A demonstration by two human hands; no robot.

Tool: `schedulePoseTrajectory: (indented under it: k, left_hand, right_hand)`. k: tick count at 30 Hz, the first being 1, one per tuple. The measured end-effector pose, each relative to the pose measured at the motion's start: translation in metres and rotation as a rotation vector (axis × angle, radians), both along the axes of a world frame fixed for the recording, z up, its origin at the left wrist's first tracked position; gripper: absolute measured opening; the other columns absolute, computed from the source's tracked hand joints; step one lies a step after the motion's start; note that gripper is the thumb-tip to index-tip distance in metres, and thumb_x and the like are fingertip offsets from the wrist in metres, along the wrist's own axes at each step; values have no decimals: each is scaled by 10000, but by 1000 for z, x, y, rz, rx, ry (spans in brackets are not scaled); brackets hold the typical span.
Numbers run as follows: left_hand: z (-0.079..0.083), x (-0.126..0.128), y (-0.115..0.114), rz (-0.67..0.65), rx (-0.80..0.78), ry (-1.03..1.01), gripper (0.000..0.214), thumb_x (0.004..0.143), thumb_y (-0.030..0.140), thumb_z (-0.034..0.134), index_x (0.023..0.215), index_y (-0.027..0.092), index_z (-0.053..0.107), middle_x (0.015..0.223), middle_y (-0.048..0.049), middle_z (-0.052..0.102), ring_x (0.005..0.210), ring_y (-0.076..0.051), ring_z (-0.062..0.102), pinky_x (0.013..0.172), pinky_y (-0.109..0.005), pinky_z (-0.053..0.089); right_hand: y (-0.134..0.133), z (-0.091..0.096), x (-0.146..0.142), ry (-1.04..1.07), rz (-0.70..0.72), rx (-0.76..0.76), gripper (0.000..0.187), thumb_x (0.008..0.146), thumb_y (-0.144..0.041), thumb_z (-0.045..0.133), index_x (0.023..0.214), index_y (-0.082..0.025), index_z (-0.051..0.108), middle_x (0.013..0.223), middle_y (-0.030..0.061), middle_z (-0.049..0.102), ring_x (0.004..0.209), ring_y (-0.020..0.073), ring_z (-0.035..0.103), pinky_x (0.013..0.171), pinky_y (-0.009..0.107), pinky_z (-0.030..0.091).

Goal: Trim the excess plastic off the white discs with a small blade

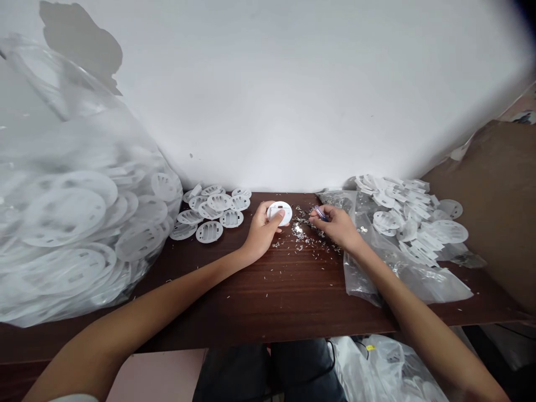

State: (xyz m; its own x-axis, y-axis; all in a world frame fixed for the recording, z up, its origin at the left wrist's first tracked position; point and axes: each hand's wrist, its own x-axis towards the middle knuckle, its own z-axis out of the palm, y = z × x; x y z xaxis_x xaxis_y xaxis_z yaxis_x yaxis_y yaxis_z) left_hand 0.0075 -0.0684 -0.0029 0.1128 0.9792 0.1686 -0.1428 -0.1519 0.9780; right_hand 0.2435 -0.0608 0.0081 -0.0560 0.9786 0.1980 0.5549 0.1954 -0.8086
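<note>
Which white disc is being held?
The round white plastic disc in the left hand; the other slotted discs lie piled or bagged, untouched.

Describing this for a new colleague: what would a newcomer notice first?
The huge clear plastic bag of white slotted discs stands at the left of the dark wooden table. At the centre, the left hand holds a white disc, and the right hand pinches a small bluish item above scattered metal bits.

No words, numbers or brands can be read; a small yellow tag (370, 347) on a plastic bag (379, 368) below the right hand (335, 226) is too tiny to make out.
</note>
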Motion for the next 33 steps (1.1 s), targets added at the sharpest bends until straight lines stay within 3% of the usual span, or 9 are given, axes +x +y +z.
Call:
schedulePoseTrajectory:
  k: [6,17,20,23,27,33]
  left_hand:
    - [-4,-1,0,-30,25,26,382,927,461,681,1203,233,548,1145,-72,703,869,-191,749,646,-254,543]
    - [-7,1,2,-47,31,36,362,919,443,698,1179,224,573,1140,-71,698,850,-182,740,644,-252,543]
    - [-5,1,0,-53,25,29,365,910,437,709,1175,222,581,1128,-69,692,849,-183,733,652,-263,551]
    - [-3,2,-1,-53,12,25,363,903,430,717,1168,218,589,1128,-72,685,854,-180,724,666,-269,559]
    - [-3,2,-1,-52,-8,28,372,900,424,720,1181,217,591,1157,-81,679,855,-178,719,675,-276,566]
    - [-5,2,0,-61,-6,46,363,909,420,708,1184,213,591,1157,-86,679,825,-181,727,669,-285,564]
  right_hand:
    - [1,0,4,-39,30,17,211,836,-410,705,929,-220,707,921,53,741,786,215,641,745,371,498]
    - [2,-1,5,-42,53,3,247,891,-429,670,1015,-234,758,1079,65,775,989,275,699,902,436,512]
    - [1,-1,3,-80,61,5,225,903,-417,650,992,-233,745,1030,64,767,940,254,694,846,403,516]
    - [-2,1,2,-47,75,-38,250,911,-443,639,995,-228,735,950,64,752,780,207,658,691,343,501]
    - [-4,4,1,134,97,-175,305,902,-502,661,1025,-225,699,930,59,746,519,117,491,482,284,378]
    - [-7,10,-5,358,138,-284,282,871,-484,728,958,-227,651,962,69,759,468,78,385,438,267,291]
